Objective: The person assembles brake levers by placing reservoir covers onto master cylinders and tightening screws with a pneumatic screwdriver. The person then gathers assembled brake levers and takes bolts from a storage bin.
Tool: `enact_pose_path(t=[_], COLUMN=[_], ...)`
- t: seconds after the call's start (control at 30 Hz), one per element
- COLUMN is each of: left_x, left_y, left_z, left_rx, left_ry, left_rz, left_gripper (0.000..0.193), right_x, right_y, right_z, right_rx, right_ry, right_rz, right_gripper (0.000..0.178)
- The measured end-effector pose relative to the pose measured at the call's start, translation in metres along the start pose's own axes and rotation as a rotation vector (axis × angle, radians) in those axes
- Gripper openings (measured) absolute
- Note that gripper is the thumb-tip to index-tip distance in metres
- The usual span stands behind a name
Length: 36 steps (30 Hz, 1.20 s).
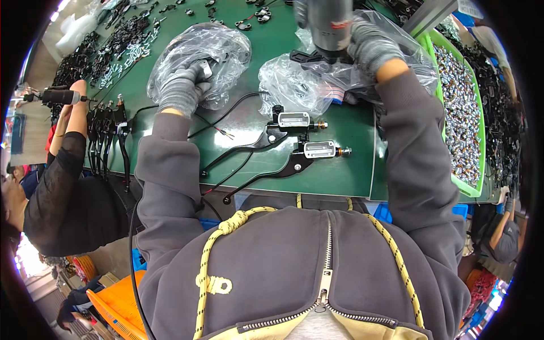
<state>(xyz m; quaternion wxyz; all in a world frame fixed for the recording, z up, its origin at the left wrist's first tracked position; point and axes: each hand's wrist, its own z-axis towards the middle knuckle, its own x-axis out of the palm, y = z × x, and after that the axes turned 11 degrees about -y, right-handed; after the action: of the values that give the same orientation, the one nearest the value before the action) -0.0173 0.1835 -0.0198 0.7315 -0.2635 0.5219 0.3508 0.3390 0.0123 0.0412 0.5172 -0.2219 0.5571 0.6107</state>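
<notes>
My left hand [184,90], in a grey knit glove, is closed with a small silvery metal piece [205,69] at its fingertips. It rests at a clear plastic bag [229,45] holding dark parts. My right hand [371,48], gloved alike, curls against a dark grey cylindrical tool [330,28], whose upper end is cut off by the frame. Below that tool lie a black part [306,56] and a crumpled clear bag [294,90]. Nearer me, two black brake levers with fluid reservoirs [294,119] [320,149] lie side by side on the green table [340,178].
A green tray [479,136] of small metal fittings stands at the right. Several more levers [107,133] lie at the left, near a co-worker's arm [76,116] and a black tool [59,97]. Loose screws [133,55] and black clamps [263,15] are spread farther back.
</notes>
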Motion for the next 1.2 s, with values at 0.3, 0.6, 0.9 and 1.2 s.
enact_pose_path(t=[0.3, 0.6, 0.9, 1.2], left_x=[-0.099, -0.054, -0.048, -0.085], left_y=[-0.101, -0.158, -0.189, -0.174], left_z=[-0.078, -0.096, -0.108, -0.097], left_rx=[-0.273, -0.503, -0.491, -0.314], left_ry=[0.138, 0.324, -0.230, -0.299], left_rz=[-1.583, -2.195, -2.102, -1.514], left_gripper=[0.022, 0.047, 0.029, 0.024], right_x=[-0.035, 0.016, 0.028, 0.004], right_y=[0.076, 0.114, 0.140, 0.135], right_z=[-0.131, -0.144, -0.150, -0.150], right_rx=[0.149, 0.241, 0.442, 0.544], right_ry=[-0.260, -0.084, 0.024, 0.214], right_rz=[0.920, 1.270, 1.442, 1.323], right_gripper=[0.026, 0.030, 0.025, 0.031])
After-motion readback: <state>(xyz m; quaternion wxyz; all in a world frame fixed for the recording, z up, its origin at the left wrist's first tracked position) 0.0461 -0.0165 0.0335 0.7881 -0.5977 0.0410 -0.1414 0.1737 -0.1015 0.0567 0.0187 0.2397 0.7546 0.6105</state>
